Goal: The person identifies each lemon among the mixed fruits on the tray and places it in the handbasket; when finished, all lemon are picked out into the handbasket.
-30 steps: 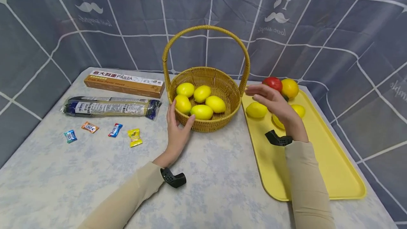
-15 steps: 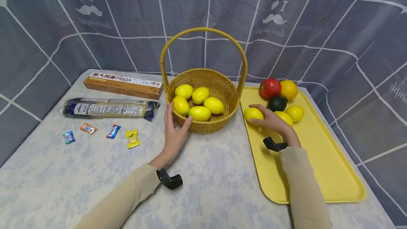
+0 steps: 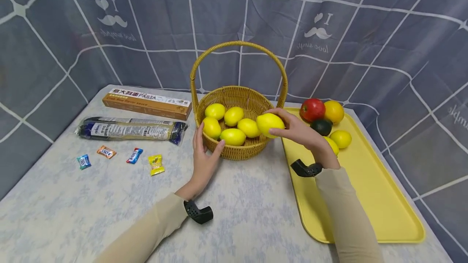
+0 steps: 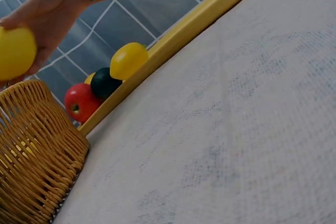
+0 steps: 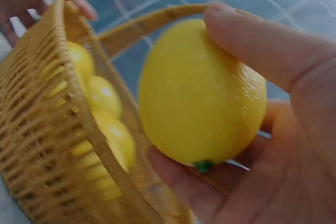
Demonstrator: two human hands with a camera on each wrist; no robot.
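My right hand (image 3: pixel 292 130) grips a yellow lemon (image 3: pixel 269 125) (image 5: pixel 202 93) (image 4: pixel 16 51) and holds it over the right rim of the wicker basket (image 3: pixel 252 149) (image 5: pixel 47 145) (image 4: pixel 37 156). Several lemons (image 3: pixel 234 127) lie inside the basket. My left hand (image 3: pixel 204 151) rests against the basket's front left wall, fingers straight, thumb on the rim. On the yellow tray (image 3: pixel 365 198) at the right sit a red apple (image 3: pixel 312 109), an orange (image 3: pixel 334 111), a dark avocado (image 3: pixel 321 126) and two more lemons (image 3: pixel 341 138).
A pasta box (image 3: pixel 147 104) and a long wrapped packet (image 3: pixel 129 130) lie at the left. Several small candies (image 3: pixel 120 158) are scattered in front of them. A grey checked cloth backs the table. The tray's rim (image 4: pixel 173 45) runs close to the basket.
My right hand dropped onto a lemon on the tray, took hold of it, and carried it left to the basket's rim. The left hand stayed on the basket.
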